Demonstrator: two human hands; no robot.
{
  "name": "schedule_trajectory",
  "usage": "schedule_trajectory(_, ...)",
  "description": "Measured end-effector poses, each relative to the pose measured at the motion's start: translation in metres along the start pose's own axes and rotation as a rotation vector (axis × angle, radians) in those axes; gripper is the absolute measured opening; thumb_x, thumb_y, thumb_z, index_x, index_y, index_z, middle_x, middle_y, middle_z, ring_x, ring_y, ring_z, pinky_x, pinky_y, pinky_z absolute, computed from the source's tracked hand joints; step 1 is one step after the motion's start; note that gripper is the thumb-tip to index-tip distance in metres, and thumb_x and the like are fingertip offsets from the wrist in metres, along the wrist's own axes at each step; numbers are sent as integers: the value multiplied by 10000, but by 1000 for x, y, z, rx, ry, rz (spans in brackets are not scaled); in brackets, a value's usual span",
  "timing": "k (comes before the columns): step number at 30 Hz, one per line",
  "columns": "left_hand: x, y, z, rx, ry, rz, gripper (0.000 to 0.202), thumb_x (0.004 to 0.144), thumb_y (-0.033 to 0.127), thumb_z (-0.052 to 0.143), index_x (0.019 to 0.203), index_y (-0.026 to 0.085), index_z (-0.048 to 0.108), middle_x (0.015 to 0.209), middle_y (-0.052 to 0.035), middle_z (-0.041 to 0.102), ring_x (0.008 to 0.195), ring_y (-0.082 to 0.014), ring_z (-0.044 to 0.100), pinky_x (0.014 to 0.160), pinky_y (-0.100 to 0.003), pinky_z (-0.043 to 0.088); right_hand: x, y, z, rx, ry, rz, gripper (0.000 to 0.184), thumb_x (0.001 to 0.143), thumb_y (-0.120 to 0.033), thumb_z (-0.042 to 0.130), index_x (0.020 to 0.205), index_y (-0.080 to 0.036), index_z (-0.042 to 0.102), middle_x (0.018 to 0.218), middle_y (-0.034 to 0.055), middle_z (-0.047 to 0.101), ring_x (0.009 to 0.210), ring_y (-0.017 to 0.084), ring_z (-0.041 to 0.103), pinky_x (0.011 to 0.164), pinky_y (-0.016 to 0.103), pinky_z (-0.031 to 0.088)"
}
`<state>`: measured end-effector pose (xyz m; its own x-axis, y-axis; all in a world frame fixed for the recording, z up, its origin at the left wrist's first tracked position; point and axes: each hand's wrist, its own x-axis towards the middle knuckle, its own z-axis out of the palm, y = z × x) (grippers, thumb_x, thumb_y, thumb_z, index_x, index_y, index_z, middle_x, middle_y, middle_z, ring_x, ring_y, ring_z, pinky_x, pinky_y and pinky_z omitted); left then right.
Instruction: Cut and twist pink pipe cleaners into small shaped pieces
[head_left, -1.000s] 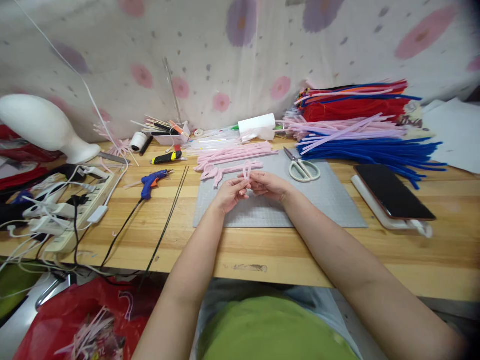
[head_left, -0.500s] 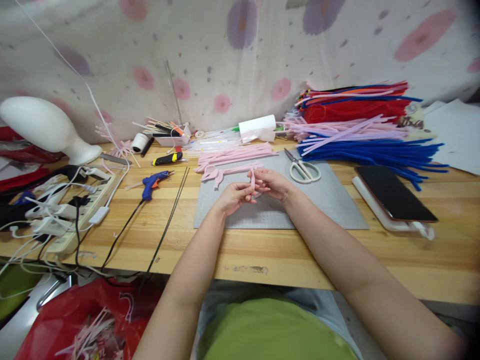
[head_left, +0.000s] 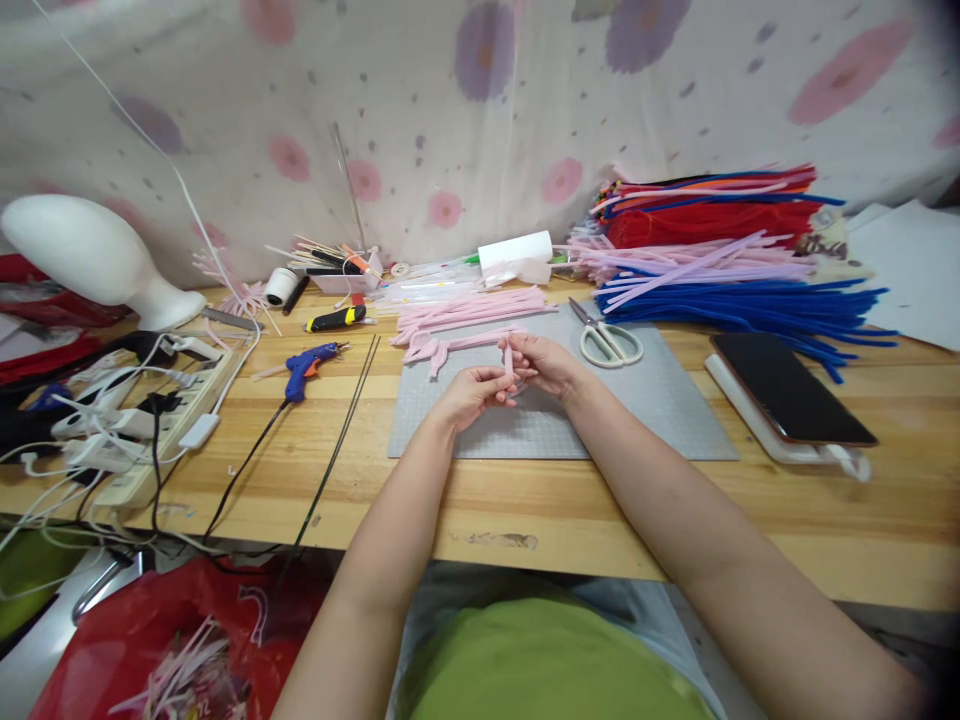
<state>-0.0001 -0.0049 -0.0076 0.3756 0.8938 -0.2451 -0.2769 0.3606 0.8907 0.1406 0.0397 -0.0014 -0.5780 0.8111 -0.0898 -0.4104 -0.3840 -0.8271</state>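
Both hands meet above the grey cutting mat point(head_left: 645, 420), pinching one short pink pipe cleaner point(head_left: 508, 360) that stands roughly upright between them. My left hand point(head_left: 476, 395) grips its lower part with thumb and fingers closed. At its upper part, the fingertips of my right hand point(head_left: 546, 364) are closed on it; some of those fingers are hidden. Just behind the hands lie bent pink pipe cleaner pieces point(head_left: 429, 350), and beyond them a row of straight pink pipe cleaners point(head_left: 472, 310). To the right of my right hand rest scissors with pale handles point(head_left: 611, 345).
Bundles of blue pipe cleaners point(head_left: 735, 305) and red ones point(head_left: 705, 222) are stacked at the back right. A phone point(head_left: 791, 385) lies at the right. On the left are a blue glue gun point(head_left: 306, 370), a yellow-black cutter point(head_left: 335, 318), a power strip point(head_left: 172, 430) and a white foam head point(head_left: 97, 255).
The hands stay almost in place, with a slight shift of the fingers around the pink pipe cleaner. Everything else on the table looks unchanged.
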Motion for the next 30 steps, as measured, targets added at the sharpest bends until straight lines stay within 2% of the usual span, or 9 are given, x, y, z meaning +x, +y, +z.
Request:
schedule_trajectory(7, 0, -1, 0, 45, -11, 11, 354, 504, 314, 777, 728, 79, 636, 583, 10, 589, 453, -21, 448, 597, -263, 472, 0, -2, -6, -53, -20, 10, 275, 664, -342, 680, 747, -117, 545, 446, -90, 363, 342, -1, 247, 335, 134, 157)
schedule_trajectory(14, 1, -3, 0, 70, -54, 23, 332, 542, 315, 759, 723, 79, 611, 607, 13, 589, 456, -14, 443, 628, -282, 484, -1, -4, -11, -104, 10, 13, 268, 641, -308, 695, 737, -96, 562, 432, -85, 363, 352, 2, 246, 334, 141, 126)
schedule_trajectory(21, 1, -3, -1, 83, -52, 15, 336, 544, 324, 755, 723, 82, 607, 613, 14, 589, 453, -11, 436, 625, -277, 481, -1, -6, -9, -97, 32, 51, 195, 647, -272, 666, 714, -112, 576, 415, -79, 385, 341, 18, 266, 328, 154, 208)
schedule_trajectory(25, 1, -3, -1, 80, -46, 2, 340, 537, 318, 759, 727, 81, 606, 608, 11, 593, 451, -15, 444, 621, -276, 479, 0, -5, -9, -67, 75, 37, 133, 669, -230, 625, 671, -107, 574, 417, -66, 386, 344, 20, 287, 320, 149, 192)
schedule_trajectory(30, -2, 1, -1, 38, -22, 0, 329, 526, 303, 767, 718, 85, 612, 596, 7, 603, 441, -16, 446, 594, -251, 469, 0, -3, -8, -43, 29, 10, 204, 690, -304, 630, 720, -107, 583, 471, -52, 428, 375, 18, 325, 337, 140, 218)
